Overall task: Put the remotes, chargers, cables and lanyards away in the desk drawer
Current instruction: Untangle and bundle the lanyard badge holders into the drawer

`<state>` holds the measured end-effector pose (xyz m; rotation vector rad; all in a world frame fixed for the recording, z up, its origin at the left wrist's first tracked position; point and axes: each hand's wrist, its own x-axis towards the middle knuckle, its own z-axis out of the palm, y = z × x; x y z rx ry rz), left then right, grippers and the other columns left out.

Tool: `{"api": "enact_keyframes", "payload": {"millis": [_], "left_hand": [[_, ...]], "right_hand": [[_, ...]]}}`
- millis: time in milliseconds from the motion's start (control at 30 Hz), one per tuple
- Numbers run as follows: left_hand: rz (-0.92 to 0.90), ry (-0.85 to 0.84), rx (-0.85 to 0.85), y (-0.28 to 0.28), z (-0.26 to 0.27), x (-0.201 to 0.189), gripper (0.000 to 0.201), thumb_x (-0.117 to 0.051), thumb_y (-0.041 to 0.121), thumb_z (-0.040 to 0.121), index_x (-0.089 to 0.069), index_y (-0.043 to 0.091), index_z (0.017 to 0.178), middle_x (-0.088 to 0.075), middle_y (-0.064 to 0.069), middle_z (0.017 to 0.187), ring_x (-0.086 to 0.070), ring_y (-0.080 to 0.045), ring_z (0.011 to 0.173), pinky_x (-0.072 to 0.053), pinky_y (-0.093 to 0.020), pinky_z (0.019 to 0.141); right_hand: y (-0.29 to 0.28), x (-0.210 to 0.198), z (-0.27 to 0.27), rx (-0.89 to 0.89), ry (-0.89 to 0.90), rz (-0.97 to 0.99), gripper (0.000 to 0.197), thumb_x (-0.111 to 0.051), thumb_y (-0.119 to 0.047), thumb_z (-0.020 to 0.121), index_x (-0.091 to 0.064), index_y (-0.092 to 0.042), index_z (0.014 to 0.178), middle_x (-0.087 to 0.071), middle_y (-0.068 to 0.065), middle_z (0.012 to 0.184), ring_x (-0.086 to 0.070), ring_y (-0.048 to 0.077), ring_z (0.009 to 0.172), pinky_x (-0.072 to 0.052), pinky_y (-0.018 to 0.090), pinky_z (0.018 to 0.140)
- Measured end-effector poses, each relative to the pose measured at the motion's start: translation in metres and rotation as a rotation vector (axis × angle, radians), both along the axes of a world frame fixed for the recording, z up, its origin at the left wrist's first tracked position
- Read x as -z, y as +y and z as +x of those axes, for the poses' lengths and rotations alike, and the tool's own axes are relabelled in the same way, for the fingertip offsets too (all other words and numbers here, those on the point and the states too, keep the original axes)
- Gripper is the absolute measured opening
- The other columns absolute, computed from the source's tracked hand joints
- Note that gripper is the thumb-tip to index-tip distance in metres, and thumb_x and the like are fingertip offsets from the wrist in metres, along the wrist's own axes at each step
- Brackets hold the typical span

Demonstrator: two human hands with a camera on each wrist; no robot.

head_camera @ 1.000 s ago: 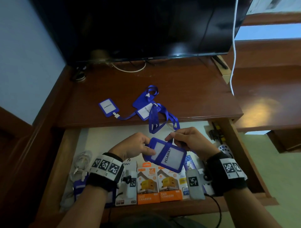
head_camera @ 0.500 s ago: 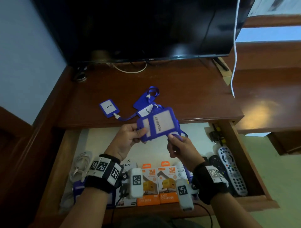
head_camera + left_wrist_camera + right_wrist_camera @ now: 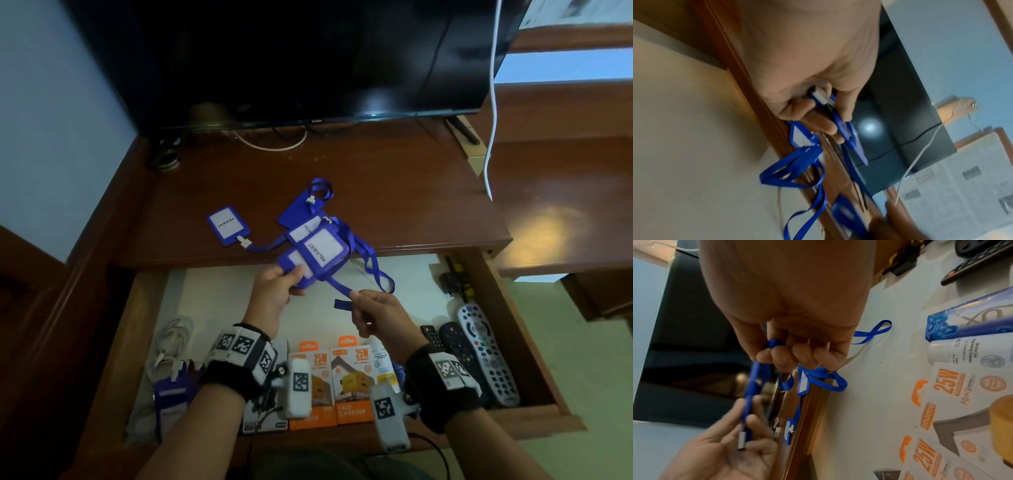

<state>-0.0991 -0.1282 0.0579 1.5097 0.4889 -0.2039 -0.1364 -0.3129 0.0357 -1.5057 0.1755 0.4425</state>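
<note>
The room was dim. A warm glare patch lay on the polished brown wooden desk, and a pale round reflection sat on the black television screen. Both wrist views were motion-blurred (edges most), and the head view bowed outward.

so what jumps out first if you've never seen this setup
The blue badge holder held up over the open drawer: the left hand grips its lower end and the right hand pinches its blue strap. Below, orange charger boxes line the drawer's front, with remotes at its right.
</note>
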Motion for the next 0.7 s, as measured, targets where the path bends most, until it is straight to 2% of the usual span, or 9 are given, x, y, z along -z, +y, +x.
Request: {"api": "enact_keyframes", "payload": {"millis": [67, 100, 167, 200, 267, 400, 500, 600, 700], "left_hand": [[0.112, 0.036, 0.036, -0.009, -0.003, 0.011, 0.006, -0.061, 0.014, 0.092, -0.066, 0.01, 0.094, -0.066, -0.001, 0.074, -0.056, -0.01, 0.055, -0.04, -0.012, 0.042], [0.182, 0.057, 0.078, -0.012, -0.004, 0.017, 0.009, -0.062, 0.014, 0.091, -0.067, 0.007, 0.094, -0.067, -0.005, 0.076, -0.057, -0.012, 0.055, -0.044, -0.013, 0.044], [0.308, 0.093, 0.212, -0.016, -0.008, 0.032, 0.012, -0.068, 0.017, 0.086, -0.071, 0.006, 0.087, -0.071, -0.011, 0.08, -0.063, -0.019, 0.058, -0.058, -0.027, 0.063], [0.362, 0.107, 0.297, -0.018, -0.009, 0.036, 0.009, -0.07, 0.019, 0.083, -0.072, 0.011, 0.082, -0.073, -0.011, 0.079, -0.066, -0.022, 0.063, -0.059, -0.036, 0.072], [0.469, 0.118, 0.475, -0.021, -0.01, 0.038, 0.009, -0.071, 0.023, 0.079, -0.069, 0.019, 0.072, -0.073, -0.008, 0.075, -0.069, -0.023, 0.071, -0.058, -0.041, 0.077], [0.624, 0.121, 0.736, -0.022, -0.008, 0.028, 0.017, -0.069, 0.026, 0.082, -0.062, 0.019, 0.068, -0.069, -0.003, 0.073, -0.067, -0.019, 0.07, -0.054, -0.036, 0.076], [0.67, 0.171, 0.871, -0.02, -0.007, 0.023, 0.016, -0.069, 0.027, 0.081, -0.067, 0.011, 0.076, -0.07, -0.007, 0.082, -0.067, -0.024, 0.081, -0.053, -0.038, 0.08], [0.654, 0.205, 0.949, -0.021, -0.006, 0.018, 0.014, -0.07, 0.027, 0.082, -0.069, 0.013, 0.084, -0.071, -0.004, 0.088, -0.067, -0.02, 0.085, -0.054, -0.038, 0.084], [0.554, 0.202, 0.982, -0.02, -0.006, 0.009, 0.007, -0.066, 0.019, 0.087, -0.066, 0.017, 0.08, -0.068, 0.002, 0.08, -0.064, -0.013, 0.079, -0.05, -0.03, 0.075]], "right_hand": [[0.001, -0.006, 0.0, -0.032, -0.018, -0.006, 0.035, -0.051, -0.022, 0.097, -0.05, -0.003, 0.067, -0.043, 0.009, 0.055, -0.036, 0.018, 0.051, -0.034, 0.026, 0.053], [0.001, -0.01, 0.0, -0.054, -0.028, -0.002, 0.033, -0.051, -0.019, 0.096, -0.05, -0.004, 0.068, -0.042, 0.009, 0.056, -0.035, 0.018, 0.051, -0.033, 0.026, 0.053], [0.002, -0.016, 0.001, -0.105, -0.046, -0.003, 0.029, -0.051, -0.013, 0.096, -0.053, -0.004, 0.069, -0.042, 0.009, 0.056, -0.034, 0.017, 0.05, -0.031, 0.026, 0.052], [0.003, -0.019, 0.002, -0.127, -0.055, -0.018, 0.028, -0.05, -0.011, 0.096, -0.055, -0.004, 0.069, -0.042, 0.008, 0.055, -0.034, 0.016, 0.049, -0.03, 0.026, 0.051], [0.002, -0.022, 0.005, -0.142, -0.071, -0.08, 0.029, -0.051, -0.01, 0.095, -0.057, -0.005, 0.067, -0.043, 0.006, 0.051, -0.035, 0.013, 0.046, -0.031, 0.023, 0.05], [-0.009, -0.022, 0.011, -0.123, -0.121, -0.224, 0.034, -0.056, -0.016, 0.094, -0.059, -0.004, 0.063, -0.043, 0.003, 0.049, -0.036, 0.011, 0.045, -0.031, 0.018, 0.047], [-0.02, -0.017, 0.016, -0.083, -0.171, -0.325, 0.033, -0.062, -0.018, 0.092, -0.064, 0.004, 0.068, -0.048, -0.002, 0.05, -0.038, 0.005, 0.045, -0.032, 0.014, 0.047], [-0.028, -0.008, 0.02, -0.081, -0.185, -0.368, 0.029, -0.065, -0.02, 0.089, -0.066, 0.004, 0.074, -0.057, 0.006, 0.063, -0.043, 0.009, 0.055, -0.035, 0.012, 0.048], [-0.035, -0.001, 0.022, -0.067, -0.187, -0.414, 0.029, -0.068, -0.022, 0.087, -0.066, 0.003, 0.072, -0.059, 0.005, 0.072, -0.046, 0.007, 0.061, -0.036, 0.009, 0.052]]}}
